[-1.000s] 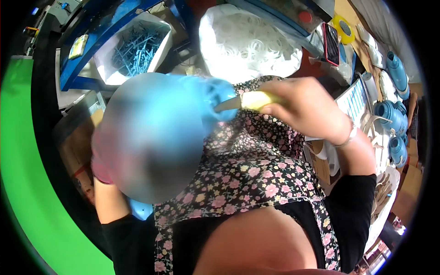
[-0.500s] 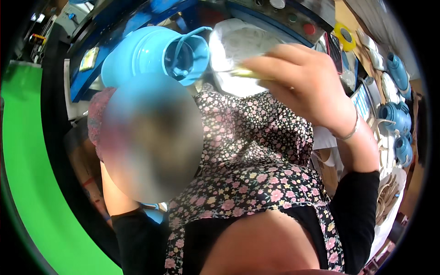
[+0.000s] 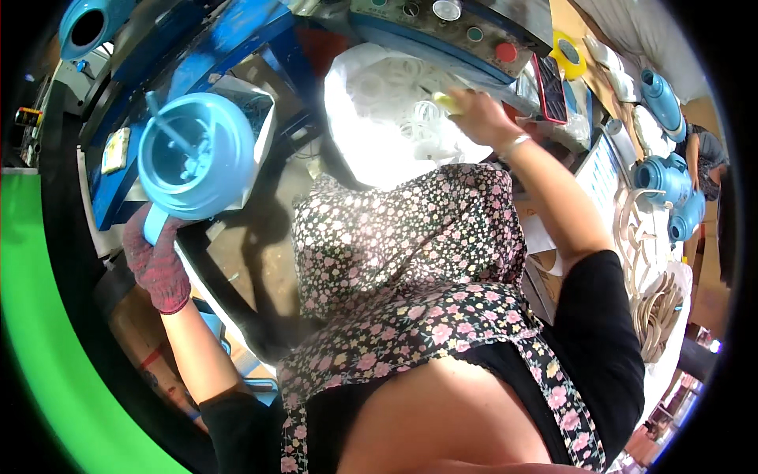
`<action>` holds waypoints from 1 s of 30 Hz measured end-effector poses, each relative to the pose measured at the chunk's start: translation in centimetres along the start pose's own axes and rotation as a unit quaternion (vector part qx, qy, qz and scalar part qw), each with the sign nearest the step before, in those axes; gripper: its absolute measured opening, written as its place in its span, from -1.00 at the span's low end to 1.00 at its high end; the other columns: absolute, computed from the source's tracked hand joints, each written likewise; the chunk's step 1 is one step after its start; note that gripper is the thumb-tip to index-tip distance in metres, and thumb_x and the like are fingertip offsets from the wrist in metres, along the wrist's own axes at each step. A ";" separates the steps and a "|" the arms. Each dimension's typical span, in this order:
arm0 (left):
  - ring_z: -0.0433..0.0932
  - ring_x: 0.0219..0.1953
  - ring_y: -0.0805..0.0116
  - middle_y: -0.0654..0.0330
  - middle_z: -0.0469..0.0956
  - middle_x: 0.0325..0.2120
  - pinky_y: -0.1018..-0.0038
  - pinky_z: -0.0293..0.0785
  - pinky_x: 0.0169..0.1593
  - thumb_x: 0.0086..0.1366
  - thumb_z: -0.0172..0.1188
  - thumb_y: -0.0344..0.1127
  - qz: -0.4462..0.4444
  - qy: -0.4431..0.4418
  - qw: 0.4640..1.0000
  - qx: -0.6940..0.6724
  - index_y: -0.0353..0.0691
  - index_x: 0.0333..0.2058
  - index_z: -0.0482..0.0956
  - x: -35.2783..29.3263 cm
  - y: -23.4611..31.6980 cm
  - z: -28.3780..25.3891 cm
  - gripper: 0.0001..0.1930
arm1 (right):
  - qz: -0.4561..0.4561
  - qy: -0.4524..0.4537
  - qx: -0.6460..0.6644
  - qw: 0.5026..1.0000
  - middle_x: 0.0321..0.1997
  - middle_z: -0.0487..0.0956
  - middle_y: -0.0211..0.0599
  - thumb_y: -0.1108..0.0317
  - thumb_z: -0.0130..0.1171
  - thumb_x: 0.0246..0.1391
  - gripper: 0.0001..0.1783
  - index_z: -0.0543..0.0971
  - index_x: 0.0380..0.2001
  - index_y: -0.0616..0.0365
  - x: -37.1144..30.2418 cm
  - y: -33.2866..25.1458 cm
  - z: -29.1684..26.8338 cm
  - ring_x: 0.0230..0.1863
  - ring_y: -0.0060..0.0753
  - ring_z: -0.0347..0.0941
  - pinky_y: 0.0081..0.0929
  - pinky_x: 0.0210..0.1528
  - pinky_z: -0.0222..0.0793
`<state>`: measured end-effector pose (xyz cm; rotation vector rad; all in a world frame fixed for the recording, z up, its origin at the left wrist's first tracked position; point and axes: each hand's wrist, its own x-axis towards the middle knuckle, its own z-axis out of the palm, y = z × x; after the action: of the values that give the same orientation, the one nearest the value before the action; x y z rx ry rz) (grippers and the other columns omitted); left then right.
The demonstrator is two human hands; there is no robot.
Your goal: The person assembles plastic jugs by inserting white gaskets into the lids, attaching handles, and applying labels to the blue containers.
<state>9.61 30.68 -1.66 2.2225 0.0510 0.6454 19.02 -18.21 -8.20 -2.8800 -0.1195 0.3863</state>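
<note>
My left hand [image 3: 158, 257], in a dark red knitted glove, is closed round the handle of a light-blue plastic jug body [image 3: 241, 150]. The jug's round mouth faces up toward me, and a thin blue moulded stem with small knobs lies across it. My bare right hand [image 3: 483, 120] is closed on a small yellow-handled tool [image 3: 447, 103] with a thin dark tip, perhaps a knife. It is over the far right part of a white bag-lined container [image 3: 347, 142], in which pale translucent rings [image 3: 414, 118] lie.
Beyond the bag is a control panel [image 3: 478, 35] with a red button. Blue machine framing [image 3: 213, 59] stands at the far left, a green surface [image 3: 55, 316] along the left. Several blue jug bodies [image 3: 663, 180] and beige strips [image 3: 659, 316] lie at right, near another person [image 3: 705, 158].
The jug body has swung left and its mouth has turned from rightward to up toward me. My right hand has moved away from me, over the bag, still holding the yellow-handled tool.
</note>
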 end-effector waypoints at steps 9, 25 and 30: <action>0.49 -0.12 0.36 0.18 0.50 -0.17 0.45 0.44 0.00 -0.02 0.32 -0.65 -0.099 0.042 0.993 -0.055 -0.25 -0.08 0.50 -0.7 1.3 -1.4 -0.54 | -0.110 -0.204 0.122 0.965 -0.26 0.57 -0.07 0.37 0.14 -0.09 -0.56 0.49 -0.05 0.13 5.4 -7.4 14.0 -0.33 -0.16 0.53 -0.23 -0.28 0.47; 0.45 0.03 0.00 -0.03 0.39 0.08 0.27 0.45 0.06 0.20 0.25 -0.38 -0.014 0.193 0.934 -0.301 -0.26 0.05 0.43 -2.0 10.5 -5.3 -0.57 | 0.014 0.083 0.144 0.986 -0.49 0.57 0.00 -0.05 0.26 -0.03 -0.52 0.58 -0.48 0.25 2.0 -1.0 6.1 -0.42 -0.04 0.52 -0.18 -0.31 0.37; 0.42 0.09 0.21 0.09 0.44 0.03 0.33 0.37 0.12 0.04 0.38 -0.34 0.097 -0.216 0.971 -0.043 -0.20 0.09 0.41 -9.0 11.8 0.6 -0.40 | -0.020 0.079 0.509 0.857 -0.43 0.55 -0.46 0.15 0.17 0.16 -0.66 0.60 -0.23 0.24 -4.5 -2.8 -0.7 -0.44 -0.60 0.46 -0.60 -0.40 0.37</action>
<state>0.09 20.14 2.60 2.2519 -0.4126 0.2468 14.80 -16.13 -5.71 -1.8332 0.0503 0.1240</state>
